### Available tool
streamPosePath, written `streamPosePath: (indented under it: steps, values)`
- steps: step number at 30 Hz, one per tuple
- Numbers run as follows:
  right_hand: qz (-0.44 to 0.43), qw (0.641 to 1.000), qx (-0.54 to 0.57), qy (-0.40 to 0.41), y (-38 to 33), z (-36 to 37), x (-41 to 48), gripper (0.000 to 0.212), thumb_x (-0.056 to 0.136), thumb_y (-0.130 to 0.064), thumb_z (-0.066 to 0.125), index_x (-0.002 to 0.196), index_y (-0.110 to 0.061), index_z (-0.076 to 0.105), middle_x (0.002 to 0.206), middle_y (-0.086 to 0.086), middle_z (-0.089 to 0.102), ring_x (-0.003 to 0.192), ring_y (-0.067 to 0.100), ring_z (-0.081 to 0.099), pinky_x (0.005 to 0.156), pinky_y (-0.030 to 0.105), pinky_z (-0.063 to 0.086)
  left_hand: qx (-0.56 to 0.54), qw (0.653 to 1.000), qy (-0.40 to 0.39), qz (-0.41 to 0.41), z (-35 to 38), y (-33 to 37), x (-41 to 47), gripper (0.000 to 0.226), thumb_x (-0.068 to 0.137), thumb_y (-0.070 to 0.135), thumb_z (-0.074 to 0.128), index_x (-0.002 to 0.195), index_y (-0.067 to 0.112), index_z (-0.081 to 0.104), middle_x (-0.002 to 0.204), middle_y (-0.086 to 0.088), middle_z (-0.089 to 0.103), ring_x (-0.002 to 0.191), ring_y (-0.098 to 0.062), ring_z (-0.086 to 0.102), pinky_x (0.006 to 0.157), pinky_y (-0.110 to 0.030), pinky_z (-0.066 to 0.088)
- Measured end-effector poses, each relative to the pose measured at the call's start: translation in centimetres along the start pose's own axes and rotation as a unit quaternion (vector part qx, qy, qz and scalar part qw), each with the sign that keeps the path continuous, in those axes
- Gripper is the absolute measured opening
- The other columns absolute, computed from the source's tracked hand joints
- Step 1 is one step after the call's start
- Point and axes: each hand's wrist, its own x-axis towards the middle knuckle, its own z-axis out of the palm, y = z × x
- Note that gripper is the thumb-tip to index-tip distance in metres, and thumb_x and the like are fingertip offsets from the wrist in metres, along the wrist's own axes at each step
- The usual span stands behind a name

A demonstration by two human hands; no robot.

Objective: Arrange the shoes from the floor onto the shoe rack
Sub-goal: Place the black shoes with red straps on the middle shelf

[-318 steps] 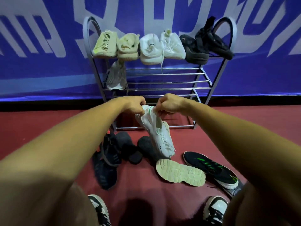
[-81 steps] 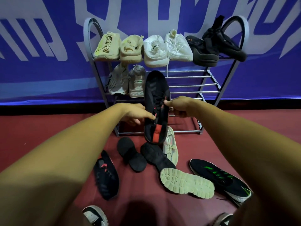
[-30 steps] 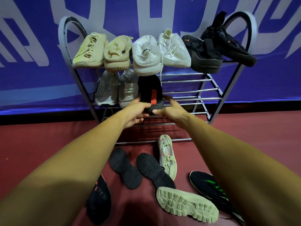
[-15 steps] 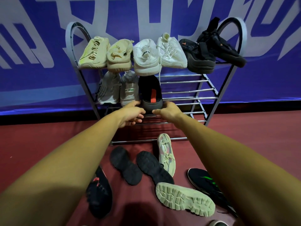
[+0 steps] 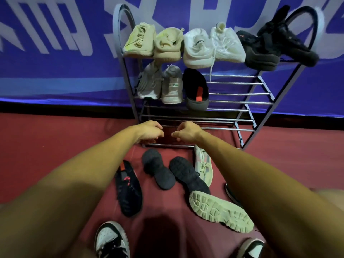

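- At the near edge of the floor (image 5: 55,155), the person's two feet stand in black-and-white sneakers (image 5: 111,241).
- Just beyond them, loose shoes lie close together on the red floor:
  - a black shoe with red marks (image 5: 128,189) on the left;
  - two black shoes with the sole up (image 5: 158,168) in the middle;
  - a pale shoe with the sole up (image 5: 219,209) on the right, touching one of the black soles;
  - a pale laced shoe (image 5: 203,166) upright, beside the right forearm.
- A dark shoe (image 5: 231,194) is mostly hidden behind the right arm.
- To the left of this group the floor is open up to the wall.
- The left hand (image 5: 150,132) and right hand (image 5: 187,132) hang in front of the low bars of the shoe rack (image 5: 242,94). They are a little apart, with fingers loosely curled, and hold nothing.
- On the middle shelf, at its left end, stand two grey shoes (image 5: 149,82) and, just beside them, a black shoe with a red tab (image 5: 196,90). Its heel sticks out over the front edge.
- From this shoe to the right edge the shelf bars are bare.
- The top shelf is full from edge to edge: two beige shoes (image 5: 139,41), two white shoes (image 5: 197,49) and two black shoes (image 5: 260,51). The last one leans over the right end.
- One grey shoe has a green mark on the heel, too small to read.
- Behind the rack hangs a blue banner (image 5: 55,71) with big white letters, which are cut off and not readable.
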Motion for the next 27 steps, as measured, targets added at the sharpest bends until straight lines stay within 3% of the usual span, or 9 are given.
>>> streamPosePath:
  steps: [2, 7, 10, 15, 17, 19, 21, 24, 27]
  values:
    - [-0.009, 0.999, -0.029, -0.022, -0.7, 1.5, 0.3, 0.025, 0.088, -0.034, 0.069, 0.094, -0.010, 0.071, 0.091, 0.011, 0.077, 0.083, 0.023, 0.068, 0.075, 0.032, 0.052, 0.048, 0.999, 0.002, -0.001, -0.1, -1.5, -0.9, 0.029, 0.092, 0.020, 0.060, 0.121, 0.023, 0.054, 0.083, -0.002, 0.057, 0.068, -0.016, 0.053, 0.054, -0.023, 0.037]
    - [-0.033, 0.992, -0.096, -0.076, -2.5, 6.1, 1.3, 0.028, 0.088, -0.033, 0.066, 0.098, -0.007, 0.069, 0.092, 0.010, 0.076, 0.079, 0.024, 0.072, 0.069, 0.028, 0.053, 0.137, 0.989, -0.010, -0.048, -0.4, -6.7, -2.0, 0.030, 0.090, 0.020, 0.057, 0.120, 0.017, 0.059, 0.092, -0.005, 0.062, 0.070, -0.020, 0.052, 0.056, -0.025, 0.037]
    - [-0.039, 0.986, -0.120, -0.104, -3.4, 9.4, 2.1, 0.027, 0.089, -0.029, 0.064, 0.098, -0.004, 0.068, 0.088, 0.011, 0.073, 0.070, 0.021, 0.069, 0.058, 0.024, 0.049, 0.176, 0.982, -0.024, -0.066, -0.7, -9.1, -2.3, 0.028, 0.091, 0.020, 0.056, 0.118, 0.018, 0.059, 0.095, -0.006, 0.063, 0.074, -0.021, 0.054, 0.067, -0.028, 0.044]
    - [-0.052, 0.972, -0.169, -0.157, -3.8, 15.2, 4.1, 0.039, 0.084, -0.038, 0.066, 0.101, -0.003, 0.071, 0.103, 0.016, 0.073, 0.096, 0.029, 0.069, 0.076, 0.031, 0.053, 0.139, 0.986, -0.022, -0.091, -0.3, -13.1, -1.0, 0.041, 0.087, 0.015, 0.057, 0.128, 0.015, 0.058, 0.107, -0.006, 0.068, 0.094, -0.025, 0.064, 0.084, -0.032, 0.054]
    - [-0.051, 0.961, -0.204, -0.176, -3.7, 16.8, 4.7, 0.037, 0.086, -0.039, 0.063, 0.097, -0.005, 0.072, 0.089, 0.011, 0.071, 0.084, 0.024, 0.065, 0.071, 0.026, 0.048, 0.135, 0.986, -0.028, -0.096, 0.2, -14.8, -0.4, 0.040, 0.088, 0.012, 0.056, 0.128, 0.015, 0.057, 0.113, -0.010, 0.067, 0.093, -0.025, 0.064, 0.079, -0.028, 0.052]
    - [-0.031, 0.955, -0.228, -0.186, -3.3, 18.2, 5.2, 0.033, 0.092, -0.035, 0.060, 0.078, -0.007, 0.067, 0.071, 0.007, 0.065, 0.076, 0.020, 0.061, 0.069, 0.023, 0.045, 0.128, 0.985, -0.047, -0.104, 0.6, -16.5, 0.2, 0.038, 0.090, 0.011, 0.055, 0.128, 0.015, 0.055, 0.099, -0.012, 0.067, 0.081, -0.024, 0.060, 0.067, -0.026, 0.046]
    - [-0.015, 0.951, -0.235, -0.198, -2.7, 19.6, 5.5, 0.032, 0.093, -0.032, 0.060, 0.068, -0.010, 0.058, 0.069, 0.006, 0.065, 0.081, 0.024, 0.066, 0.075, 0.024, 0.051, 0.140, 0.982, -0.054, -0.115, 0.8, -18.2, 0.9, 0.038, 0.090, 0.013, 0.055, 0.128, 0.015, 0.055, 0.105, -0.008, 0.067, 0.088, -0.026, 0.062, 0.075, -0.028, 0.049]
    - [-0.011, 0.951, -0.224, -0.214, -1.0, 21.9, 6.5, 0.031, 0.091, -0.034, 0.061, 0.096, -0.004, 0.068, 0.100, 0.015, 0.072, 0.099, 0.028, 0.066, 0.074, 0.026, 0.047, 0.165, 0.976, -0.060, -0.131, 1.3, -20.9, 1.8, 0.043, 0.091, 0.019, 0.056, 0.134, 0.017, 0.053, 0.128, -0.008, 0.063, 0.112, -0.026, 0.061, 0.096, -0.030, 0.048]
    - [-0.011, 0.940, -0.236, -0.244, 0.9, 24.3, 7.1, 0.033, 0.089, -0.035, 0.059, 0.097, -0.005, 0.068, 0.098, 0.014, 0.072, 0.093, 0.026, 0.066, 0.070, 0.025, 0.042, 0.163, 0.972, -0.087, -0.148, 2.0, -23.3, 2.3, 0.043, 0.091, 0.014, 0.052, 0.134, 0.015, 0.054, 0.122, -0.011, 0.064, 0.109, -0.030, 0.062, 0.091, -0.033, 0.049]
